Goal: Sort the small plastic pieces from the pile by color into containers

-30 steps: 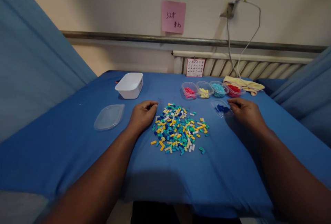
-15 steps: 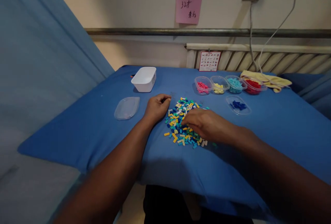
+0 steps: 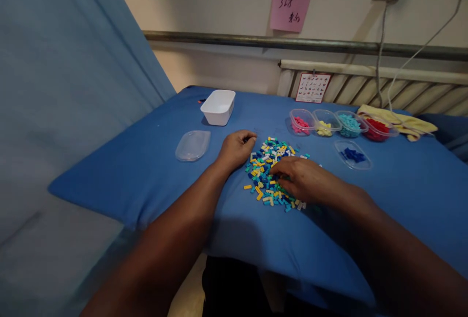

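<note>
A pile of small coloured bricks point(image 3: 268, 161) in yellow, blue, teal and white lies on the blue cloth-covered table point(image 3: 146, 170). My left hand point(image 3: 237, 147) rests curled in a loose fist at the pile's left edge. My right hand point(image 3: 303, 180) lies palm down over the pile's right half, fingertips among the bricks; what the fingers pinch is hidden. A clear lid with dark blue bricks point(image 3: 353, 154) sits to the right of the pile.
Behind the pile stand clear tubs of pink point(image 3: 300, 123), yellow point(image 3: 324, 127), cyan point(image 3: 349, 124) and red point(image 3: 378, 129) bricks. A white bin point(image 3: 218, 107) and a clear lid point(image 3: 193, 145) sit at left. A yellow cloth point(image 3: 402, 122) lies far right. Blue curtain at left.
My right hand left the lid of dark blue bricks and came left onto the pile. The view has turned left. My left hand stayed put.
</note>
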`<state>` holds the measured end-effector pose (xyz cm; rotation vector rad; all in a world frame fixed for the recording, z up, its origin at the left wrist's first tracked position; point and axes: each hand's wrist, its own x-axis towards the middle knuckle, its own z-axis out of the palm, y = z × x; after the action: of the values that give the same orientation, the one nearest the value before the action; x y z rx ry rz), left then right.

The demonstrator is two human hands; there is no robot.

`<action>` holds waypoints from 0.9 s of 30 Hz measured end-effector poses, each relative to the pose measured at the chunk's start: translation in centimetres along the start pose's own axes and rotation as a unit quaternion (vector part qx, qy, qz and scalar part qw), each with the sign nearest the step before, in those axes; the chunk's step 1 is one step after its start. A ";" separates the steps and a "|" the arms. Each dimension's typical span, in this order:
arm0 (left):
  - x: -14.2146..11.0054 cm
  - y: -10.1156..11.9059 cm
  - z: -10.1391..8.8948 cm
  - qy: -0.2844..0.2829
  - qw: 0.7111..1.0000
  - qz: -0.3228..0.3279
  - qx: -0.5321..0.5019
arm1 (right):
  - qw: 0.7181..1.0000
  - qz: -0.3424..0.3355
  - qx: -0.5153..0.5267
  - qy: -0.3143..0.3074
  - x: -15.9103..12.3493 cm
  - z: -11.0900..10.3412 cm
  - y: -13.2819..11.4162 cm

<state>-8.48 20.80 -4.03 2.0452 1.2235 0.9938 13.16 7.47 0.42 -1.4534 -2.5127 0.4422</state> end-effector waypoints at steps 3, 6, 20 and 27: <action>0.0 0.0 0.0 0.001 1.000 0.003 0.005 | 1.000 -0.019 0.002 0.008 0.3 0.2 -0.3; -0.1 -0.1 0.0 0.007 1.000 0.008 0.001 | 0.999 -0.026 0.017 0.016 0.4 0.3 -0.4; 0.1 -0.3 0.1 0.003 1.000 0.008 -0.002 | 0.894 0.165 0.410 0.071 -1.1 0.1 3.2; 0.2 -0.4 0.0 0.007 1.000 0.000 -0.003 | 0.888 0.197 0.400 0.107 -1.2 -0.6 4.6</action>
<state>-8.62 21.16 -4.23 2.0365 1.2264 1.0127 17.63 8.66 -0.66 -1.5037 -1.5230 1.1429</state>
